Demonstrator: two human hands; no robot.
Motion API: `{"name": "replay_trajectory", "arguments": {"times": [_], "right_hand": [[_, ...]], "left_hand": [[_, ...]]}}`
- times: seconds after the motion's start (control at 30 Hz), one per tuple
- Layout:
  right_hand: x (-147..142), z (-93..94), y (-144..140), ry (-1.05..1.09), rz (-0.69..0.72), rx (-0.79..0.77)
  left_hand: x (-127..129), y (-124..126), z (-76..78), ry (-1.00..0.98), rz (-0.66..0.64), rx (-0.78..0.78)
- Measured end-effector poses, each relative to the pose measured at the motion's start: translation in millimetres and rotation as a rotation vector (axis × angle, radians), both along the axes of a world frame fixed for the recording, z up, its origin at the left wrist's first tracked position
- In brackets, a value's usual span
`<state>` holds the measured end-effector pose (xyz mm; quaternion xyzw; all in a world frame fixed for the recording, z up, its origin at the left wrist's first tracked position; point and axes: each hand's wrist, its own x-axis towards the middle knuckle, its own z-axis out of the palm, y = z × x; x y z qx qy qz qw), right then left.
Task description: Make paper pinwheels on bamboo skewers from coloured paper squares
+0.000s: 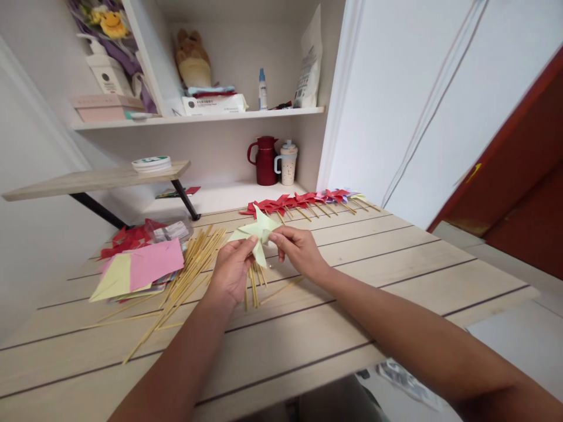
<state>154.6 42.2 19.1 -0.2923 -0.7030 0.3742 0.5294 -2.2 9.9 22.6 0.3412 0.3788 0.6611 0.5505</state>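
A pale yellow-green paper pinwheel (263,223) is held up over the table by both hands. My left hand (234,264) grips its lower left side, thumb on the front near the centre. At its right side, the fingers of my right hand (297,246) are pinched together by the centre; whether they also hold a small pin is too small to see. Below the pinwheel lie several short thin sticks (255,284). To the left, a large bundle of longer thin wooden sticks (193,264) lies fanned out beside a stack of pink and yellow paper sheets (156,264).
Along the table's back edge lies a row of red, pink and purple pinwheels (303,201) on sticks. Red paper pieces (127,239) and a clear plastic packet (173,230) are at the left, near a raised wooden stand (101,177). A red jug (265,161) and a speckled cup (288,164) stand behind.
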Motion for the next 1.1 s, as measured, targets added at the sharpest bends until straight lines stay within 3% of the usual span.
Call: {"name": "replay_trajectory", "arguments": {"times": [0.23, 0.47, 0.83, 1.1], "right_hand": [[3.9, -2.5, 4.9, -0.066, 0.057, 0.018], [-2.1, -2.7, 4.9, 0.068, 0.086, -0.106], [-1.6, 0.3, 3.7, 0.035, 0.049, -0.111], [-0.6, 2.5, 2.2, -0.02, -0.05, -0.12]], "left_hand": [[2.6, 0.5, -3.7, 0.036, 0.002, -0.025], [-1.1, 3.2, -6.5, 0.003, 0.044, -0.046], [-0.6, 2.4, -5.6, 0.003, 0.053, -0.051], [2.0, 1.5, -7.6, 0.117, 0.09, -0.018]]}}
